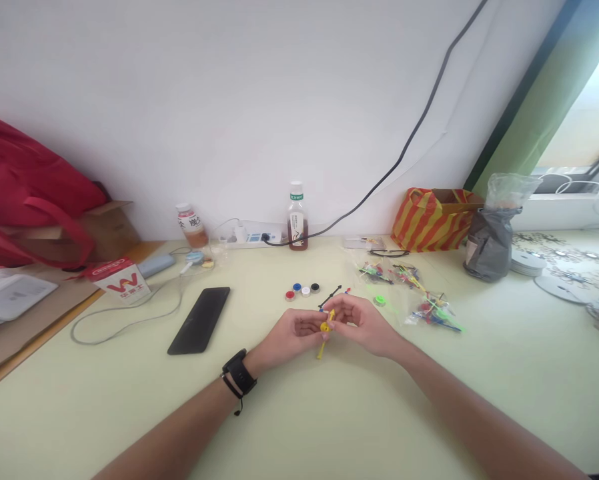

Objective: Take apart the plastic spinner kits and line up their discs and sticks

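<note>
A yellow plastic spinner arrow (321, 349) with a round yellow hub at its middle is pinched between both hands, its tail slanting down toward me. Closed on its left side is my left hand (289, 337), thumb and fingertips by the hub. My right hand (362, 325) grips the arrow near its pointed end. Just beyond the fingers lies a black arrow (330, 296), and parts of a red arrow (347, 291) and a blue one peek out. Small round discs sit farther back: red (290, 295), blue (297, 287), white (306, 291) and black (315, 287).
Right of my hands are a green disc (379, 301) and clear bags of coloured arrows (435, 312). A black phone (199, 320) lies at left. Along the wall stand a power strip (254, 236), a drink bottle (296, 217) and a striped bag (429, 223).
</note>
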Tool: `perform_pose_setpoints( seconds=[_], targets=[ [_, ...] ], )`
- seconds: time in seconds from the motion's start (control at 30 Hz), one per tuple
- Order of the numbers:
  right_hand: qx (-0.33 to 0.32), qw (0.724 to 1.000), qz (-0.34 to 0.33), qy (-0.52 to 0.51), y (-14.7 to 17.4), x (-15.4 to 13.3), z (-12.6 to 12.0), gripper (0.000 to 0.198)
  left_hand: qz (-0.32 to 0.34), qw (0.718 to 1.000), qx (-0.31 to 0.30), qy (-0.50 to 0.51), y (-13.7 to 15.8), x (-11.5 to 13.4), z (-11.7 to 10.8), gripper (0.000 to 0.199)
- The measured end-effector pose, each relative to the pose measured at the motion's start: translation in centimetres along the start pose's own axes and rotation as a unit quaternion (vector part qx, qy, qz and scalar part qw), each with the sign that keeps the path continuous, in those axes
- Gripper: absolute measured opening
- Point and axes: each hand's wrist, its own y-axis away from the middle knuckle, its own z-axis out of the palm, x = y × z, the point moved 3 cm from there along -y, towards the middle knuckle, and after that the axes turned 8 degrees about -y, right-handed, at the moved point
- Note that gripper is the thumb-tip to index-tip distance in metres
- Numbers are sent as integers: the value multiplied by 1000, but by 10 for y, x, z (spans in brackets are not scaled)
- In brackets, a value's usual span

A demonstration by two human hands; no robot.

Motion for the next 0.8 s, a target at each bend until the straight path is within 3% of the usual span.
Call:
perform_pose_setpoints(
  seconds=[0.17,0.3,0.5,0.63,0.8],
  targets=[
    [27,999,-18,-6,0,1,7,27,11,1000,0,-8,-1,1,1,30],
    [76,997,-9,19,2,1,4,23,25,998,54,16,-2,3,-2,31],
    [-57,990,125,-22,4,3,2,33,65,985,156,12,-1,6,-11,29],
    [-28,994,98,-34,1,2,-2,36,94,975,186,-76,2,7,-13,26],
    [39,997,48,-46,-4,3,-8,34,121,957,171,-202,5,7,-9,26]
  ],
)
